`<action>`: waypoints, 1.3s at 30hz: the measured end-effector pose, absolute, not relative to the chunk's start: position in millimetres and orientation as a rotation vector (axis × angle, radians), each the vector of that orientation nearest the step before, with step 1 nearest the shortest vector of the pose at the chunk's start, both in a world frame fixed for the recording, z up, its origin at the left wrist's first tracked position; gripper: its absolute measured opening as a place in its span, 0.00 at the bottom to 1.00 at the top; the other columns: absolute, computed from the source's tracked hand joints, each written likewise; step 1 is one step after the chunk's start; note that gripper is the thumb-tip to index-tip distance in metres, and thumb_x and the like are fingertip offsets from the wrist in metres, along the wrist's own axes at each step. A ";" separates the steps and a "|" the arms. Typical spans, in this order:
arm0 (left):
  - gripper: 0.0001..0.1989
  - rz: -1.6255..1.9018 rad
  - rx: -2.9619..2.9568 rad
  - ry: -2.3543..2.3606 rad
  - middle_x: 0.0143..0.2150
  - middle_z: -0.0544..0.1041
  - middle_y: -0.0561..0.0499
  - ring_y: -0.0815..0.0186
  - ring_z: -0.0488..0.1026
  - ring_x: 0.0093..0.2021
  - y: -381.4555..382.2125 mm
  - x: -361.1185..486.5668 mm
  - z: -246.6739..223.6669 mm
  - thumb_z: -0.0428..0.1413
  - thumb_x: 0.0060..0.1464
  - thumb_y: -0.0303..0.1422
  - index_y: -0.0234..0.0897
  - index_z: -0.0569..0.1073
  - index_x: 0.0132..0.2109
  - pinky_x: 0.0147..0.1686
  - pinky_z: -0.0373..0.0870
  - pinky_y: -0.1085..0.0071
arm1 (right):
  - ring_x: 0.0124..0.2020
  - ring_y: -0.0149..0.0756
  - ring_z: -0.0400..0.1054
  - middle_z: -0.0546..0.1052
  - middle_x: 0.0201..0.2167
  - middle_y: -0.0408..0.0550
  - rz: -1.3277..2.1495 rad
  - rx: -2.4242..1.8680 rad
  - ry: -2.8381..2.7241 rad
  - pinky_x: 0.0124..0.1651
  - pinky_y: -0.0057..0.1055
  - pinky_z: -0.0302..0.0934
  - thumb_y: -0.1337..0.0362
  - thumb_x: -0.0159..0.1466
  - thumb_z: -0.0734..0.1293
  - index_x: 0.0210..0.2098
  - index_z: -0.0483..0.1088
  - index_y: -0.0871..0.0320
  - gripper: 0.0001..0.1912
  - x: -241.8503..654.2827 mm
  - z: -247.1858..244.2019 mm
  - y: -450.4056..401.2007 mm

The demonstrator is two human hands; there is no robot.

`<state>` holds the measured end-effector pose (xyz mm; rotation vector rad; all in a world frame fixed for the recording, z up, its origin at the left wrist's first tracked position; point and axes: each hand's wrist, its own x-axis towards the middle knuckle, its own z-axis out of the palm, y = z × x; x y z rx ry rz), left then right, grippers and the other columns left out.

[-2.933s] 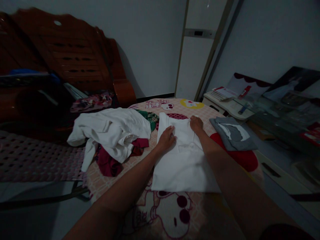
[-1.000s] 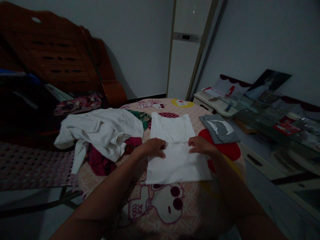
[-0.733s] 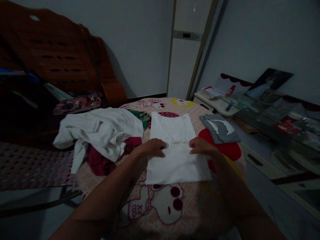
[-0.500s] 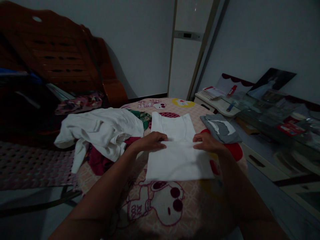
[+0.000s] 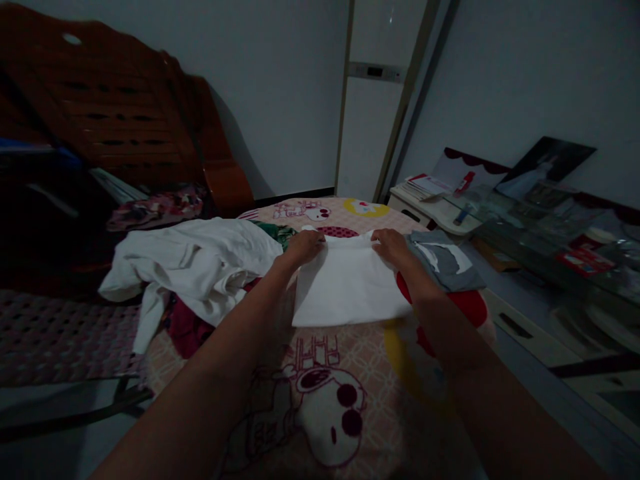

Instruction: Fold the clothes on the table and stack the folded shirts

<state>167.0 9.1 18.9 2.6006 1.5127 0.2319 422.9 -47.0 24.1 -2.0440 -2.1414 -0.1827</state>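
Observation:
A white shirt, folded into a rough rectangle, lies on the round patterned tablecloth. At its far left corner my left hand is closed on the cloth. My right hand pinches the far right corner in the same way. Between the hands the far edge runs nearly straight, and the near part lies flat. Just right of my right hand is a folded grey garment with a white print. To the left sits a crumpled heap of white clothing over a dark red garment.
A carved wooden chair stands at the back left, with a woven seat nearer. On the right runs a glass-topped cabinet carrying papers and small items. A tall white appliance stands at the back wall.
Both hands have moved away from me, carrying the shirt's folded edge to its far end. The shirt now covers less length, and its near edge lies farther off.

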 end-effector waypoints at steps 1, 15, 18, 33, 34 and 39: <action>0.16 0.235 2.615 1.514 0.52 0.80 0.40 0.56 0.76 0.51 10.9 167.5 19.0 0.52 0.62 0.29 0.36 0.78 0.54 0.49 0.68 0.66 | 0.51 0.46 0.72 0.81 0.48 0.55 -0.195 -2.050 -2.149 0.54 0.37 0.63 0.71 0.63 0.64 0.47 0.77 0.57 0.15 422.5 21.9 -45.0; 0.21 0.414 2.706 1.537 0.61 0.74 0.36 0.53 0.71 0.60 21.4 182.8 -6.5 0.50 0.62 0.24 0.30 0.72 0.61 0.60 0.65 0.59 | 0.60 0.52 0.66 0.75 0.57 0.62 -0.241 -2.068 -2.169 0.63 0.46 0.57 0.70 0.68 0.59 0.59 0.70 0.62 0.21 408.8 2.1 -34.6; 0.23 0.475 2.737 1.296 0.66 0.70 0.39 0.57 0.67 0.65 -1.2 175.8 -30.4 0.51 0.63 0.28 0.33 0.69 0.64 0.65 0.63 0.63 | 0.64 0.49 0.64 0.70 0.63 0.61 -0.116 -1.985 -2.221 0.65 0.44 0.57 0.68 0.69 0.58 0.62 0.68 0.62 0.23 404.8 -10.2 -56.3; 0.15 0.365 2.367 1.740 0.40 0.82 0.38 0.54 0.79 0.45 -56.2 110.8 -24.0 0.50 0.61 0.35 0.33 0.80 0.41 0.45 0.70 0.66 | 0.30 0.36 0.76 0.81 0.27 0.50 0.356 -2.031 -1.528 0.34 0.27 0.68 0.68 0.60 0.66 0.29 0.77 0.59 0.07 457.4 -20.6 -129.9; 0.16 0.295 2.348 1.742 0.35 0.81 0.39 0.54 0.79 0.42 -60.4 106.8 -21.3 0.51 0.61 0.37 0.34 0.79 0.34 0.42 0.69 0.67 | 0.24 0.34 0.73 0.79 0.22 0.48 0.475 -2.064 -1.476 0.28 0.25 0.65 0.67 0.60 0.66 0.24 0.74 0.58 0.09 460.6 -20.3 -136.6; 0.25 0.163 2.129 1.583 0.17 0.70 0.47 0.62 0.73 0.25 -78.0 94.7 -18.1 0.51 0.61 0.42 0.39 0.67 0.17 0.29 0.62 0.72 | 0.12 0.26 0.58 0.66 0.10 0.41 0.983 -2.061 -1.391 0.17 0.23 0.53 0.59 0.59 0.71 0.15 0.63 0.57 0.21 466.3 -18.0 -159.8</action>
